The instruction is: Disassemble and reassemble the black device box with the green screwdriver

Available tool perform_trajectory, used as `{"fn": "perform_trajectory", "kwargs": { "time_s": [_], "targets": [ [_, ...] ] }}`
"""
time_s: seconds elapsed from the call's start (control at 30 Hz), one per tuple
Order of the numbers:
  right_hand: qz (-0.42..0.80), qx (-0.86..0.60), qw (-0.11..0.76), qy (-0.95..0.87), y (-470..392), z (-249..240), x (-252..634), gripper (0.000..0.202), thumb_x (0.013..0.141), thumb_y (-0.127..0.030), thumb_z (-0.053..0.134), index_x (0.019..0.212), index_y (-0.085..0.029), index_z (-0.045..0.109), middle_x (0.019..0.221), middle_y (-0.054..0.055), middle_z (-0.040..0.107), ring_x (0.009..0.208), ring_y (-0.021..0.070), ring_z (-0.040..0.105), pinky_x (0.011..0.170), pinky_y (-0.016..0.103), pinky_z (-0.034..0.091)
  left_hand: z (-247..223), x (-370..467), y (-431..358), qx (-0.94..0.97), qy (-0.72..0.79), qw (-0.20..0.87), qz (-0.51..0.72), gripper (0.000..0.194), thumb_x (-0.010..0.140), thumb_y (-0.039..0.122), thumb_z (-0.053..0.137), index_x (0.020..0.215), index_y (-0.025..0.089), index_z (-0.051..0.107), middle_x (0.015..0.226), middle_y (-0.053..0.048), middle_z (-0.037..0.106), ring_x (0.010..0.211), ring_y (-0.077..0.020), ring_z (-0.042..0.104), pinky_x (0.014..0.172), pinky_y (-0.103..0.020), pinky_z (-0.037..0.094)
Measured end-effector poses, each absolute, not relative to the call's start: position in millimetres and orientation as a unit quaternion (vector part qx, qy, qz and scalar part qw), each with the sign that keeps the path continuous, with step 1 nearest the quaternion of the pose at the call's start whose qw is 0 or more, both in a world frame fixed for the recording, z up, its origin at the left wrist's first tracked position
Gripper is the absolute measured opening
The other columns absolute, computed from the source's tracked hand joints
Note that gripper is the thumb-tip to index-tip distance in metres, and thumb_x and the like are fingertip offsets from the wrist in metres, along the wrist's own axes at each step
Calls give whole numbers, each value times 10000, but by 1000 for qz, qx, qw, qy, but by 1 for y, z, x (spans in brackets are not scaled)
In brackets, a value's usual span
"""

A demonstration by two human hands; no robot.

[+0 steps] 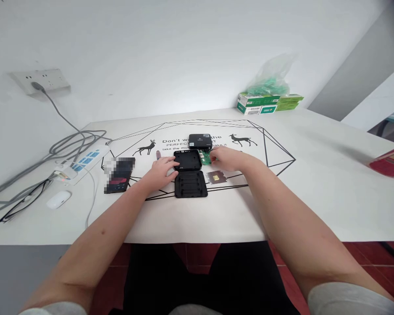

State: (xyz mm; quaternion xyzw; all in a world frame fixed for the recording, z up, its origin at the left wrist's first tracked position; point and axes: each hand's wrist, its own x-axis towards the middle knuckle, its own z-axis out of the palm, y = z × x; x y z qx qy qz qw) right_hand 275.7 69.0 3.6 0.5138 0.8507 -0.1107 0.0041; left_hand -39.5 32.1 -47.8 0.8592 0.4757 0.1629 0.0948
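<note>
My left hand (163, 173) rests at the left edge of an open black casing (187, 160), its fingers spread and touching the rim. My right hand (226, 158) is closed at the right side of a green circuit board (205, 157); its fingertips are too small to show what they grip. Behind the casing stands a black box (200, 141) with small labels. A black cover with ridges (191, 184) lies just in front of the casing. Right of the cover sits a flat metal plate (216, 177) with a yellowish square on it.
On the left are a screwdriver (158, 155), a phone (121, 175), a white earphone case (58, 199), glasses (24, 201), a power strip (87, 164) and coiled grey cable. Green-and-white boxes (258, 100) under a plastic bag stand at the back right; a red package (390, 164) is far right.
</note>
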Motion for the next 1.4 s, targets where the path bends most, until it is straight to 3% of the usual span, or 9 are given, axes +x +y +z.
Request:
{"fn": "perform_trajectory", "kwargs": {
  "time_s": [0.07,0.2,0.3,0.43,0.5,0.67,0.87,1.07,1.4],
  "targets": [
    [-112,518,-37,847,67,7,279,93,913,-147,560,904,-211,628,1214,147,725,1170,327,630,916,383,500,-47,-39,31,856,481,99,160,434,1064,407,525,1421,227,694,1647,-141,546,1554,-348,474,1297,-609,373],
    [-177,564,-96,801,61,20,285,83,968,-181,479,935,-233,535,1142,135,735,1006,294,657,868,408,518,-46,-38,30,854,489,100,149,447,1070,406,516,1441,223,684,1693,-145,501,1588,-354,439,1304,-616,359],
    [-219,575,-150,774,56,26,286,62,996,-238,478,948,-248,516,1171,128,750,1012,295,675,882,428,535,-44,-37,29,854,490,100,143,460,1071,402,507,1452,208,678,1706,-150,488,1598,-357,429,1309,-615,352],
    [-251,510,-246,785,49,23,272,110,1047,-294,441,957,-252,488,1278,149,737,1132,302,683,988,465,537,-44,-36,32,859,481,95,147,460,1062,400,521,1445,198,676,1660,-150,548,1569,-345,478,1305,-582,369],
    [-243,470,-268,806,44,18,256,125,1072,-292,397,979,-251,470,1237,156,739,1102,296,692,967,451,536,-45,-36,34,858,481,91,154,474,1048,397,541,1456,185,658,1623,-159,585,1540,-340,514,1295,-570,385],
    [-196,460,-207,841,28,1,217,100,1089,-227,377,1065,-229,474,1077,135,745,891,262,674,802,370,499,-47,-36,37,853,483,97,172,481,1029,375,563,1465,180,621,1580,-165,627,1507,-349,553,1270,-568,412],
    [-130,478,-157,855,27,-15,196,151,1078,-134,373,1113,-183,511,1181,193,729,1035,310,671,904,419,500,-45,-33,34,816,514,139,224,779,1019,395,618,1694,144,323,1625,-195,581,1571,-354,488,1279,-550,389],
    [-130,485,-161,850,29,-22,185,206,1078,-105,356,1168,-166,531,1301,215,713,1248,327,644,1089,491,487,-46,-31,38,810,522,137,227,749,1013,392,638,1676,161,377,1589,-185,620,1518,-359,555,1240,-529,437],
    [-126,501,-139,845,33,-24,180,244,1092,-141,345,1202,-132,563,1366,277,694,1418,373,580,1214,589,429,-50,-30,44,819,522,91,219,530,996,356,603,1497,183,589,1482,-136,708,1393,-347,646,1202,-546,479]
  ]
}}
